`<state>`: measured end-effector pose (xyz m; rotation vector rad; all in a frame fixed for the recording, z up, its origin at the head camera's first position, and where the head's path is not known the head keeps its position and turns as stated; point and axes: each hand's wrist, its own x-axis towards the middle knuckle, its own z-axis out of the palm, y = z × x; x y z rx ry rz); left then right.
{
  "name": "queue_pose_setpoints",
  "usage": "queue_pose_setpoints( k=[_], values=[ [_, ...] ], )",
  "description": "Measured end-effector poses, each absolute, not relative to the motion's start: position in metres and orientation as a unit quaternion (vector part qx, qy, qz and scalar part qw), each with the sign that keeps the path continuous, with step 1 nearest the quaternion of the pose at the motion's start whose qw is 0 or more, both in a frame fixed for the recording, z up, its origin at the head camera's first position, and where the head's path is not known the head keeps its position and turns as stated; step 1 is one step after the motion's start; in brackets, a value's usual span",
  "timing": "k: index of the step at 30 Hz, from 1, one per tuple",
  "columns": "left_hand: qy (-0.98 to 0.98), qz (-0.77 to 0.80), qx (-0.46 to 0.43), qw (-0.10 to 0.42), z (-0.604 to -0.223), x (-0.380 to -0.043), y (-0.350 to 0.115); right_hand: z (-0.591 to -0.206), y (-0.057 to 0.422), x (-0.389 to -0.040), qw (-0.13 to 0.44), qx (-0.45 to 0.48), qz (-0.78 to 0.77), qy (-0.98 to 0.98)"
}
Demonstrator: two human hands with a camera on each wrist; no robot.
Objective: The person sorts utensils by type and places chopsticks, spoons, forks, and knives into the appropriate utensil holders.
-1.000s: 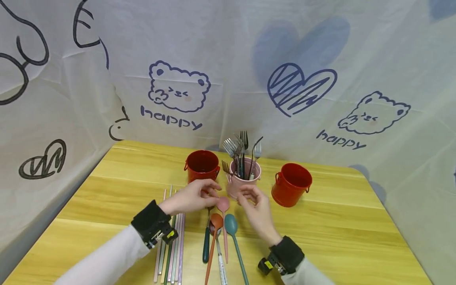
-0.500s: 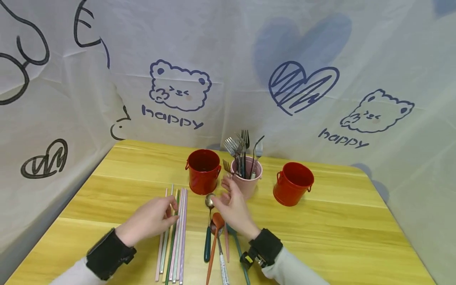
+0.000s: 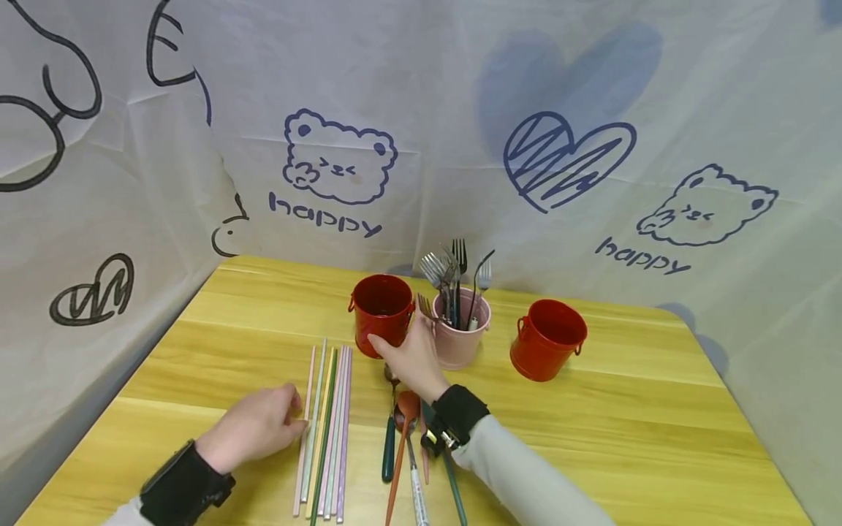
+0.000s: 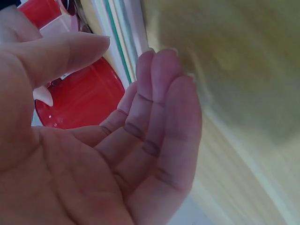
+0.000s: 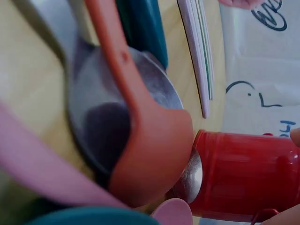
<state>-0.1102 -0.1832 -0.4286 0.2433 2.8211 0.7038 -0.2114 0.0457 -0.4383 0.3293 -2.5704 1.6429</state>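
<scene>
My right hand [image 3: 414, 361] reaches over the spoons to the left red bucket [image 3: 378, 330]. Its thumb lies at the bucket's front, and the other fingers are spread toward its right side, partly hidden. Whether they press on the wall cannot be told. In the right wrist view, fingertips show at the edge beside the red bucket [image 5: 243, 176]. My left hand [image 3: 253, 427], loosely curved and holding nothing, hovers at the left of several pastel chopsticks [image 3: 338, 431]. The left wrist view shows the gap between thumb and curved fingers [image 4: 176, 122].
Beneath my right forearm lie an orange spoon [image 3: 407, 406], a dark-handled spoon [image 3: 389, 449], and pink and teal spoons partly covered. A pink bucket [image 3: 455, 347] full of forks stands behind, with another red bucket [image 3: 547, 343] to its right. A printed cloth [image 3: 454, 95] hangs behind the table.
My right hand has moved from the pink bucket's front leftward to the left red bucket. My left hand has drawn back from the spoons, across the chopsticks, to their left side.
</scene>
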Motion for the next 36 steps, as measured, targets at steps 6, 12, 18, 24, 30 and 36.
queue_pose_setpoints(
  k=[6,12,18,24,30,36],
  values=[
    [0.964,0.229,0.081,0.104,-0.433,-0.113,-0.181,-0.438,0.036,-0.226,0.044,0.093,0.541,-0.835],
    [0.967,0.223,0.076,0.093,-0.439,-0.114,-0.179,-0.439,0.031,-0.236,0.042,0.077,0.553,-0.828],
    [0.969,0.217,0.078,0.088,-0.442,-0.117,-0.179,-0.439,0.029,-0.242,0.026,0.047,0.573,-0.818],
    [0.97,0.214,0.067,0.094,-0.444,-0.121,-0.178,-0.437,0.028,-0.245,0.012,0.051,0.57,-0.82],
    [0.974,0.2,0.043,0.098,-0.442,-0.121,-0.173,-0.438,0.028,-0.246,0.02,0.066,0.566,-0.822],
    [0.976,0.186,0.025,0.113,-0.442,-0.123,-0.172,-0.437,0.028,-0.241,0.025,0.065,0.555,-0.829]
  ],
)
